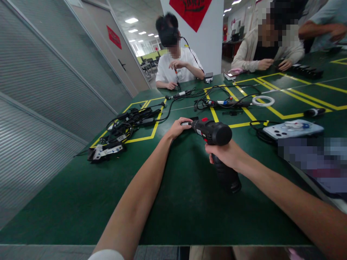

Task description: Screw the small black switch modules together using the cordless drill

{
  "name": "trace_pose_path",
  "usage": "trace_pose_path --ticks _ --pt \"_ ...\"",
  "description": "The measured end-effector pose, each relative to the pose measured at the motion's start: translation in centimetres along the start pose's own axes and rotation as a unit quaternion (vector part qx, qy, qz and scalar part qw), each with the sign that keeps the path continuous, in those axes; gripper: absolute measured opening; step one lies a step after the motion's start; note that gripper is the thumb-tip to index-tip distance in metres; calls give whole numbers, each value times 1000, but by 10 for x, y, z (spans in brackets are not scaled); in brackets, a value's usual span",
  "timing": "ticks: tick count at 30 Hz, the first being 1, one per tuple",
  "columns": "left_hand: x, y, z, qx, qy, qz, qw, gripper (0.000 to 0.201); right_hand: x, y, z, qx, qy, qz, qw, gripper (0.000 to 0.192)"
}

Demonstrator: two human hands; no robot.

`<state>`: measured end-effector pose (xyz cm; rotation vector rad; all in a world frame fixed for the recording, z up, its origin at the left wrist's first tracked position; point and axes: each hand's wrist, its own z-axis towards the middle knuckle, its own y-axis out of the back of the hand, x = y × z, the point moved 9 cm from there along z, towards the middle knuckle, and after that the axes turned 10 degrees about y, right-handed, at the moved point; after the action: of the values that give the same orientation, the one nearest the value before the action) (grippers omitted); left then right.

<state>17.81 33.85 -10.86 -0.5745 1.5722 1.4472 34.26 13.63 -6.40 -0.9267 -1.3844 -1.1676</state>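
Note:
A black cordless drill [210, 130] with red buttons is gripped by my right hand [226, 153], its battery end hanging low toward me. Its chuck points away and to the left, close to my left hand [179, 128]. The fingers of that hand are closed on a small dark piece [193, 118] with a pale part, lying at the green tabletop [179, 202]. The drill's nose meets or nearly meets this piece; the exact contact is hidden by the drill and fingers.
To the left lies a heap of black cables [132, 122] with a metal bracket [108, 151]. Beyond my hands are a corded electric screwdriver [227, 103] and a white ring [262, 100]. A phone [294, 129] rests at right. Two people [176, 65] sit across the table.

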Motion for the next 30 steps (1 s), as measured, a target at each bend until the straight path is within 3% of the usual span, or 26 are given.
trace_pose_path --ticks 30 --pt "-1 -1 1 10 9 -41 999 34 5 1 -2 -4 1 17 1000 7"
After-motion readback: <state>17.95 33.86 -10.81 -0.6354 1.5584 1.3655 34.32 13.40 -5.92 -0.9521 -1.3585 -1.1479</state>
